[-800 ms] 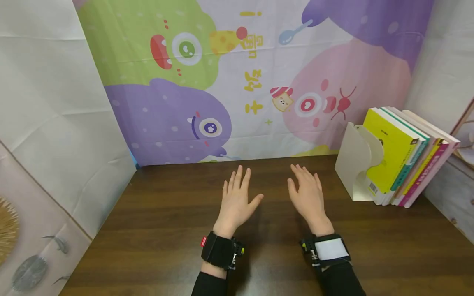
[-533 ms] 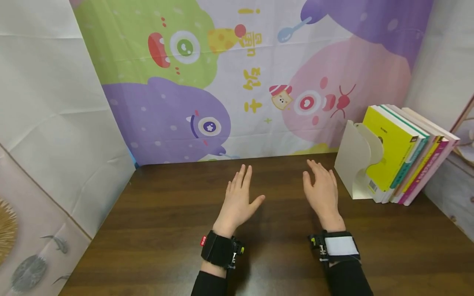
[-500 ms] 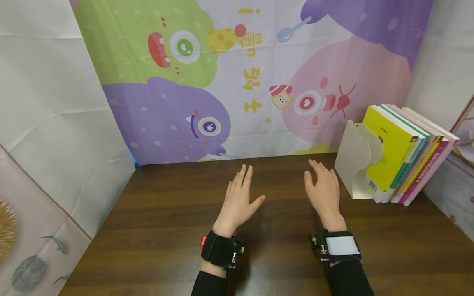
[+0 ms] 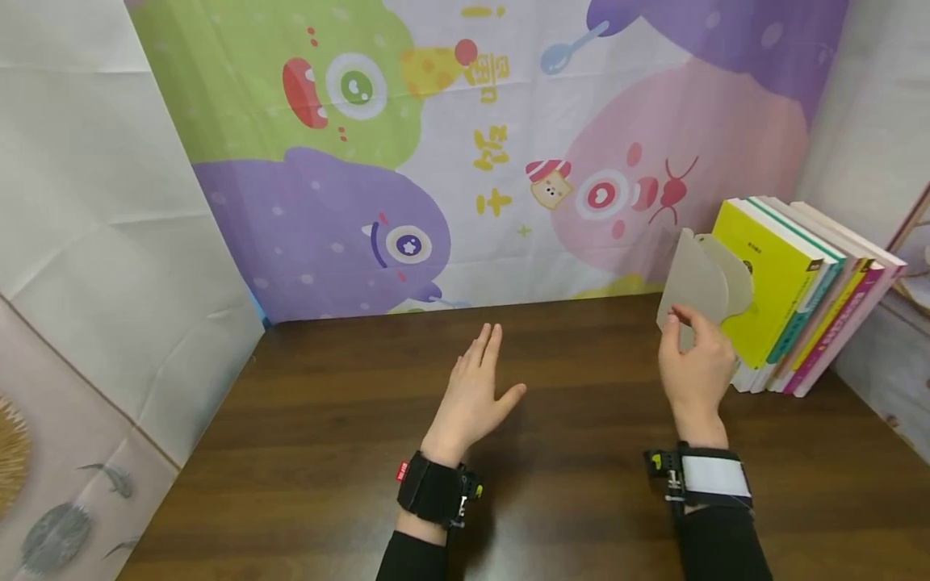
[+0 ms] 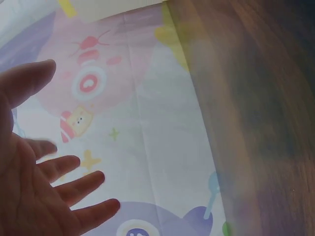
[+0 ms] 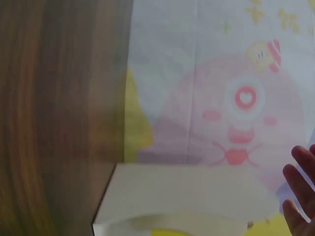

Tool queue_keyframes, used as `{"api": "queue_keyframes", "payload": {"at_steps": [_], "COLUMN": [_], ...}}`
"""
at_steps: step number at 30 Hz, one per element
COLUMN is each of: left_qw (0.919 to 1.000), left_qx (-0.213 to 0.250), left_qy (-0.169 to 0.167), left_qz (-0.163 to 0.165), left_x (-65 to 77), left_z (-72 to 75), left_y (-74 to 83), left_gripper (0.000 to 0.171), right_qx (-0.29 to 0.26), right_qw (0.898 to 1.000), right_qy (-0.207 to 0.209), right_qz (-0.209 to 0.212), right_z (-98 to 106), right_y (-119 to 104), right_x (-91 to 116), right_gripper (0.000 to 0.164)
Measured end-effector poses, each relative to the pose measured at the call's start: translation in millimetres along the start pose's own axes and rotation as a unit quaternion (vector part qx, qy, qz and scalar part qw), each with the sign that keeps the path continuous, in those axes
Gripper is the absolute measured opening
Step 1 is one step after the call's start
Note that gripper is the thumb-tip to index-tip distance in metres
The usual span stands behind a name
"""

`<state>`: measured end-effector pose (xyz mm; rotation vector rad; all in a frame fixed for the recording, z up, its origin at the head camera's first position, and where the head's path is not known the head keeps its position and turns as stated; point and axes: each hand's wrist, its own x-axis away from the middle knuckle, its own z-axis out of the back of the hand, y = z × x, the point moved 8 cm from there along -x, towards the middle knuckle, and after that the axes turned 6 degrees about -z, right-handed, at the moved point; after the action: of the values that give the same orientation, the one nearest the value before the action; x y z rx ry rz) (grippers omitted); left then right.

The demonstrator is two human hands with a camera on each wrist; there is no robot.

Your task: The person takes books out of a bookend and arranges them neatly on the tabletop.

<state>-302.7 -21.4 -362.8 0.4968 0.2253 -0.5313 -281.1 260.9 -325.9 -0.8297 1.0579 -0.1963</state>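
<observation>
My left hand (image 4: 467,403) is held over the brown table (image 4: 327,452), fingers extended and thumb spread, with nothing in it. The left wrist view shows its palm and separated fingers (image 5: 81,189). To the right, my right hand (image 4: 696,373) is in front of the cream book holder (image 4: 693,278), overlapping its lower part in the head view. Its fingers bend loosely and hold nothing. In the right wrist view, a few fingertips (image 6: 295,172) appear at the right edge, beside the holder's pale side panel (image 6: 187,189). A yellow book (image 4: 773,274) is nearest that panel.
Several upright books, among them one with a magenta spine (image 4: 835,331), stand in the holder at the table's right. A cartoon-print cloth (image 4: 501,266) hangs along the back edge. White sheeting (image 4: 94,177) covers the left side.
My right hand has moved right, from the table's middle to in front of the book holder, its fingers bending more. My left hand has barely shifted. The head view has tilted slightly.
</observation>
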Motion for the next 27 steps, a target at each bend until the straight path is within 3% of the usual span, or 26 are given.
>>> {"api": "queue_keyframes", "payload": {"at_steps": [9,17,27], "left_qw": [0.9999,0.9997,0.9977], "left_qx": [0.014,0.013,0.021], "left_qy": [-0.005,-0.021,-0.036], "left_qz": [0.0,-0.006,-0.052], "left_x": [0.4,-0.8,-0.9], "left_z": [-2.1,-7.3,-11.6], "left_y": [2.2,5.8,19.0], "left_gripper": [0.085,0.083,0.079], "right_qx": [0.02,0.022,0.029], "right_qw": [0.996,0.985,0.98], "right_qy": [0.059,0.121,0.142], "right_qz": [-0.057,-0.118,-0.138], "right_z": [26,52,57], "right_y": [30,60,85], "right_x": [-17,-28,-29], "right_gripper": [0.027,0.026,0.029]}}
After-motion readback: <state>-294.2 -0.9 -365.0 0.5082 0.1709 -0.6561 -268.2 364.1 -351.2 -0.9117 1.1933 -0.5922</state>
